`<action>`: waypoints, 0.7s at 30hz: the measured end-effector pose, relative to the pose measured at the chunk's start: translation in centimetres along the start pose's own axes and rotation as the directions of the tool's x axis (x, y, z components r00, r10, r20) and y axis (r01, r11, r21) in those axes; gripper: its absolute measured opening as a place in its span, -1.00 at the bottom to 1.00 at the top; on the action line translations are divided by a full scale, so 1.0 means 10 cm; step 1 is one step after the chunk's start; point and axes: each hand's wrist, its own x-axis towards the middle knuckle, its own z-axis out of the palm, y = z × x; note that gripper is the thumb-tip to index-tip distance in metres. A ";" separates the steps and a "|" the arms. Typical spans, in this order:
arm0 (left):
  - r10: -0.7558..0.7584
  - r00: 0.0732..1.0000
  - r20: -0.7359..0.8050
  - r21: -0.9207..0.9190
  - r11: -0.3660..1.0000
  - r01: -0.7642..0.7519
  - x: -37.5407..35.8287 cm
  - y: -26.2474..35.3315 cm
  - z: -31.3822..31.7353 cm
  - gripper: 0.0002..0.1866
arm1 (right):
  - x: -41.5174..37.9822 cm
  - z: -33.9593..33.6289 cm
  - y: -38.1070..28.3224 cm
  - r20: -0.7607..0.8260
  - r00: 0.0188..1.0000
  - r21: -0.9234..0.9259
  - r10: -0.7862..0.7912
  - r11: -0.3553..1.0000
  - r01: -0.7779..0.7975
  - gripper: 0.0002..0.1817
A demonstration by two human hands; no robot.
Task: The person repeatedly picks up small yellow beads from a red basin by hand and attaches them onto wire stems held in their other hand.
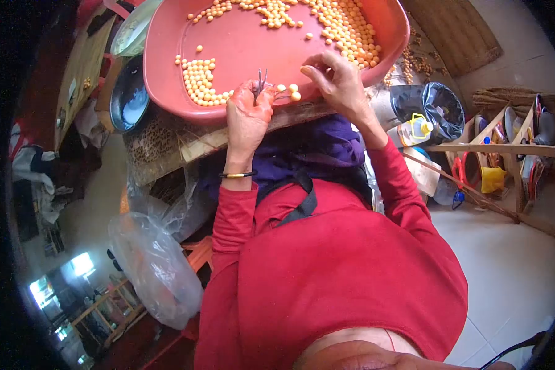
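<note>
A wide red plastic tub (246,43) of small round orange balls (348,37) lies at twelve o'clock. Near its six-o'clock rim, the left hand (251,106) has its grip closed around thin dark metal prongs (260,79). Toward two o'clock from it, the right hand's (339,83) grip is curled; whether it holds anything, I cannot tell.

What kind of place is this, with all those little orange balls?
Perhaps a home used as a workshop: there's a red tub of orange balls, a cluttered wooden rack and pale floor tiles.
</note>
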 end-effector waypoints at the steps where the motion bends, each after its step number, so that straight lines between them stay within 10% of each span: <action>1: 0.023 1.000 -0.002 0.010 1.000 -0.023 0.00 0.00 0.01 -0.92 | -0.02 0.04 -0.04 0.009 0.993 0.257 0.116 0.960 -0.115 -0.92; 6: 0.066 0.998 -0.020 0.120 0.991 -0.063 0.02 -0.06 -0.02 -0.91 | -0.06 0.24 -0.02 0.159 0.971 0.597 0.177 0.767 -0.237 -0.94; 21: 0.093 0.996 -0.016 0.187 0.978 -0.088 0.03 -0.07 -0.03 -0.92 | -0.04 0.22 -0.06 0.221 0.966 0.465 0.132 0.857 -0.223 -0.95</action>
